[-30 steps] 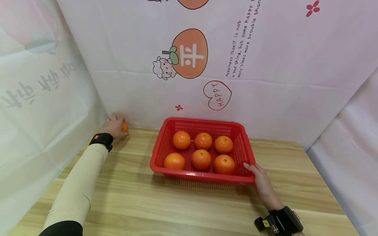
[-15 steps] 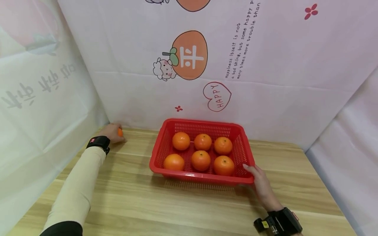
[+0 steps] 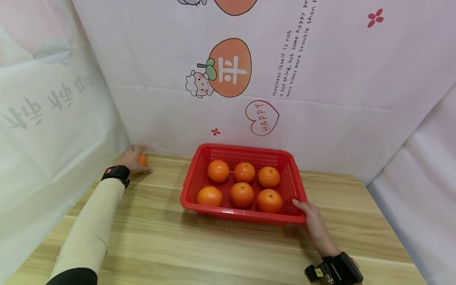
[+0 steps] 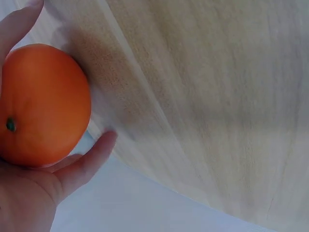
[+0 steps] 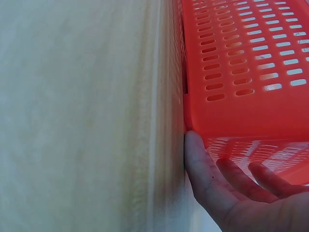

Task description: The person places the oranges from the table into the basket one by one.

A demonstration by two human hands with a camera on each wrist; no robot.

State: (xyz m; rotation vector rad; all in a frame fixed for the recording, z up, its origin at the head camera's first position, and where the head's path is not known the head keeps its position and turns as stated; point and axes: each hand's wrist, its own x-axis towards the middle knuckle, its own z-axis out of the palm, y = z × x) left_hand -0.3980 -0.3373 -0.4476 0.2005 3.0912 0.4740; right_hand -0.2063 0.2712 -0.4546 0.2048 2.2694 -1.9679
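My left hand point(image 3: 131, 160) is at the table's far left corner, around an orange point(image 4: 46, 104). In the left wrist view, the orange lies against the palm side, its green stem mark showing. The visible digits point(image 4: 89, 162) are spread, their tips clear of its skin; some fingers are hidden behind it. My right hand point(image 3: 317, 227) grips the near right corner of a red plastic basket point(image 3: 246, 215), thumb over the rim. From the right wrist view, fingers point(image 5: 205, 169) reach beneath the basket. Two rows of oranges point(image 3: 242, 194) sit inside it.
The wooden table point(image 3: 171, 249) meets a white printed cloth point(image 3: 320, 130) behind the basket. White sheets also hang along the left point(image 3: 60, 146) and right point(image 3: 420, 170) sides. Bare wood lies between the left hand and the basket.
My left hand and its orange have shifted slightly left and nearer; the fingers drew in, then spread again. The right hand and basket have hardly moved.
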